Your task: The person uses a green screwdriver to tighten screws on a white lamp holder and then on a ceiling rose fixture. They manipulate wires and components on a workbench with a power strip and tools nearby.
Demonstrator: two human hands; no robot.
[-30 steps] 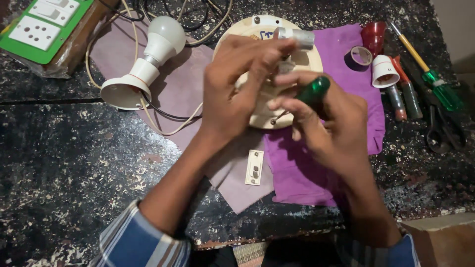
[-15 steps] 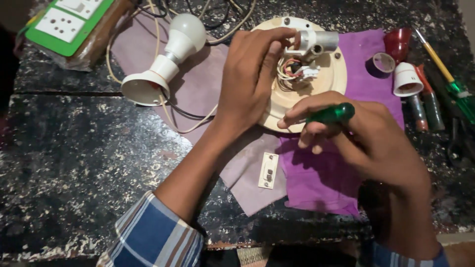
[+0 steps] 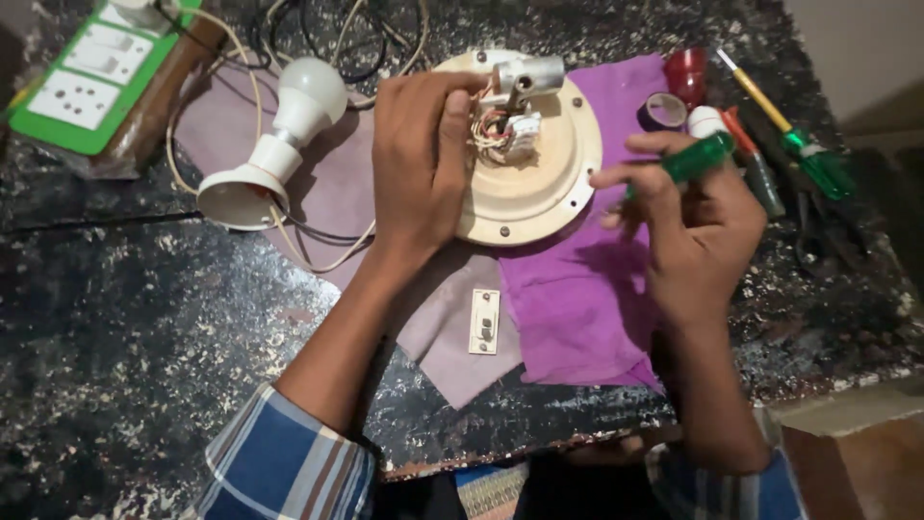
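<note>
My left hand [image 3: 416, 164] lies over the left side of a round cream ceiling-fitting base [image 3: 539, 183], fingers reaching its metal stem [image 3: 527, 75] and the bundle of wires [image 3: 500, 130] in the middle. My right hand [image 3: 688, 217] is off to the right of the base, above the purple cloth [image 3: 577, 299], and grips a green-handled screwdriver [image 3: 698, 159]. Its tip is hidden by my fingers.
A white bulb in a white holder [image 3: 279, 144] with cord lies at left, near a green switchboard [image 3: 82, 87]. A small white switch piece [image 3: 484, 321] lies on the mauve cloth. Tape rolls [image 3: 664, 111], screwdrivers [image 3: 780, 135] and pliers sit at right. The table's front edge is close.
My right hand has drawn the green screwdriver away from the base toward the right. My left hand stays on the base and its wiring.
</note>
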